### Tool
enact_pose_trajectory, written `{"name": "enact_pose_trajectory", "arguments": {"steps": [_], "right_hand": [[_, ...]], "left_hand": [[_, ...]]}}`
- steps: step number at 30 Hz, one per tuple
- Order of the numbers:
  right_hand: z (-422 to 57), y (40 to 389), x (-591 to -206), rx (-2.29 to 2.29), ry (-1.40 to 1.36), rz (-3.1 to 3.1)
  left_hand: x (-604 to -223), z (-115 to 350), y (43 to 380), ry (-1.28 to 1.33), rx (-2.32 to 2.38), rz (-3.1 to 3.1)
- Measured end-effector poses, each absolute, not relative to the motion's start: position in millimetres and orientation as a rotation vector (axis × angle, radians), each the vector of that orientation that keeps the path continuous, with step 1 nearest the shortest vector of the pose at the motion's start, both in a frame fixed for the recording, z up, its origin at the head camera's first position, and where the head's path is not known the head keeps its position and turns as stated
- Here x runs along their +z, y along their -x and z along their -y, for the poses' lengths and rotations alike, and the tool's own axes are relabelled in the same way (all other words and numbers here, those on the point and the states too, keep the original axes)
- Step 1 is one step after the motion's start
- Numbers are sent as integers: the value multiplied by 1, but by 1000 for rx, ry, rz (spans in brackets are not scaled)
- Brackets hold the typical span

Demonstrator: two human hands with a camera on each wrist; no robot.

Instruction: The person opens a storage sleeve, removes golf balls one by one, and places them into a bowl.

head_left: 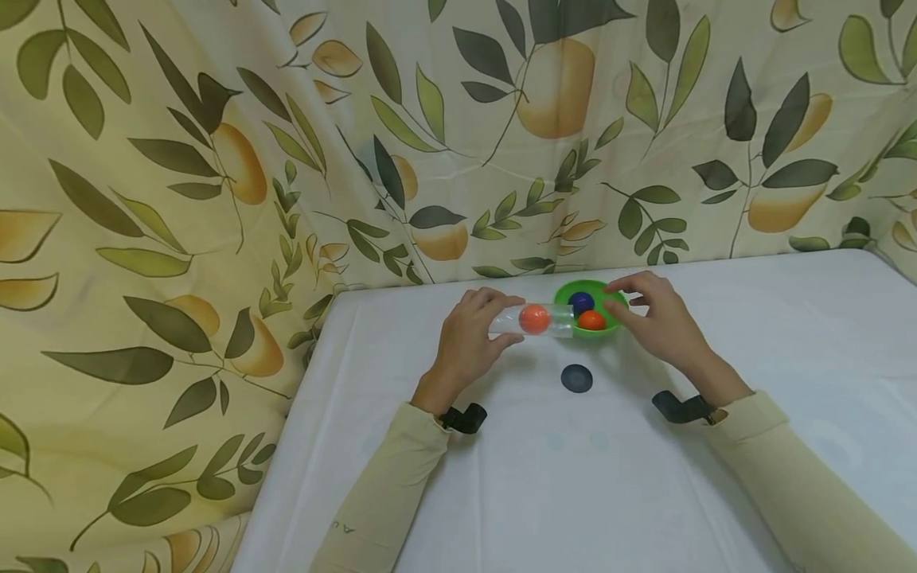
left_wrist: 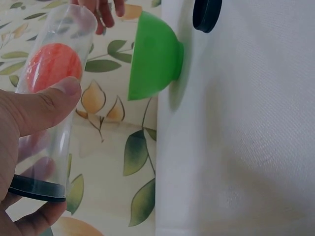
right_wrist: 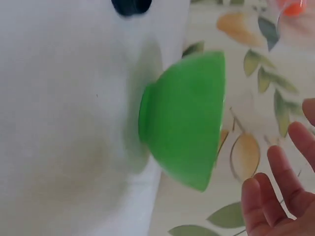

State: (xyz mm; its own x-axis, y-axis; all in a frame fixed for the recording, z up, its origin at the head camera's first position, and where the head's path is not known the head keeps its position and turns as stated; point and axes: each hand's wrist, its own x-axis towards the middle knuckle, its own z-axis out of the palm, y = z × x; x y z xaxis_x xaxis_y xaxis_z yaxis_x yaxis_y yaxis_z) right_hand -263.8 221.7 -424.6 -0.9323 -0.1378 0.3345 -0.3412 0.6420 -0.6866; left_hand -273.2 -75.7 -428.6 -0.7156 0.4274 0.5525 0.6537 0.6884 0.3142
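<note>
My left hand (head_left: 467,338) grips a clear plastic tube (left_wrist: 55,115), tilted with its open end toward a green bowl (head_left: 562,294). One orange-red ball (left_wrist: 53,68) is inside the tube, and a black cap (left_wrist: 37,188) closes the tube's near end. In the bowl lie a dark blue ball (head_left: 581,302) and an orange ball (head_left: 591,320). My right hand (head_left: 655,314) hovers at the bowl's right rim, fingers apart and holding nothing; the right wrist view shows its fingers (right_wrist: 285,184) beside the green bowl (right_wrist: 184,120).
A loose round black cap (head_left: 576,378) lies on the white tablecloth (head_left: 530,493) in front of the bowl. Behind the table hangs a leaf-and-fruit patterned curtain (head_left: 430,183). Each wrist carries a black camera mount (head_left: 464,419).
</note>
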Motion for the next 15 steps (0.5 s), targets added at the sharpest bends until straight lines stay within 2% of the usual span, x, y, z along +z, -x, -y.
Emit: {"name": "enact_pose_trajectory", "arguments": {"steps": [7, 15], "right_hand": [[-210, 238, -425, 1154, -399, 2625], [-209, 234, -435, 1260, -455, 2715]], "left_hand": [[-431, 76, 274, 838, -703, 2451], [-430, 76, 275, 846, -686, 2461]]}}
